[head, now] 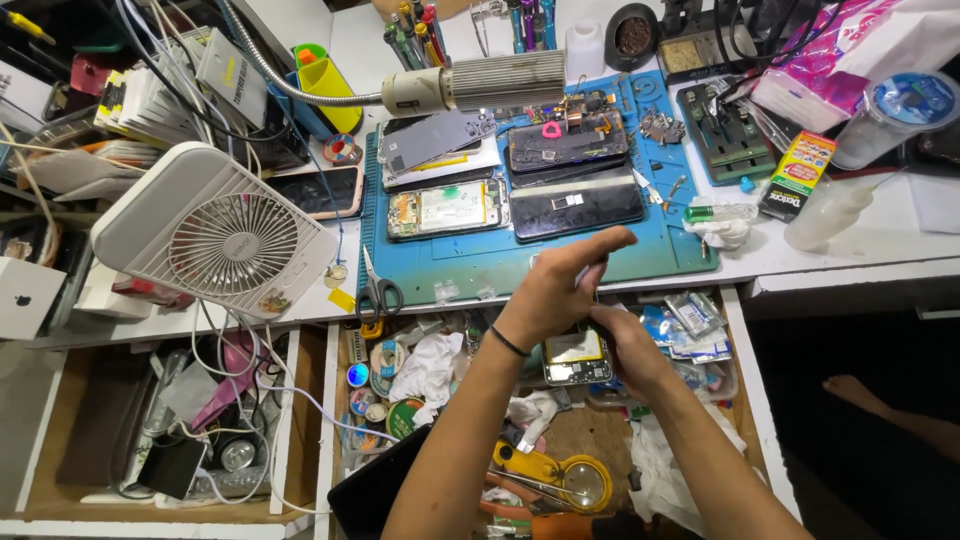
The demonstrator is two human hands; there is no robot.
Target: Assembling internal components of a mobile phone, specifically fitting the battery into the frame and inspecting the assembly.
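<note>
Hovering mid-frame above the open drawer (pixel 745 400), the left hand (pixel 560 290), fingers loosely extended, crosses the right hand (pixel 625 350), which pinches an opened phone (pixel 577 358); scissors (pixel 377 290) lie left.

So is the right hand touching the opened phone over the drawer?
Touching: the head view shows the right hand gripping the edge of the opened phone.

An opened phone (pixel 577 358), innards up, lies apparently flat over the open drawer.

Left hand (pixel 558 290) raised, fingers (pixel 610 240) extended forward — right hand (pixel 625 350) just below, fingers curled, wrists close
</note>
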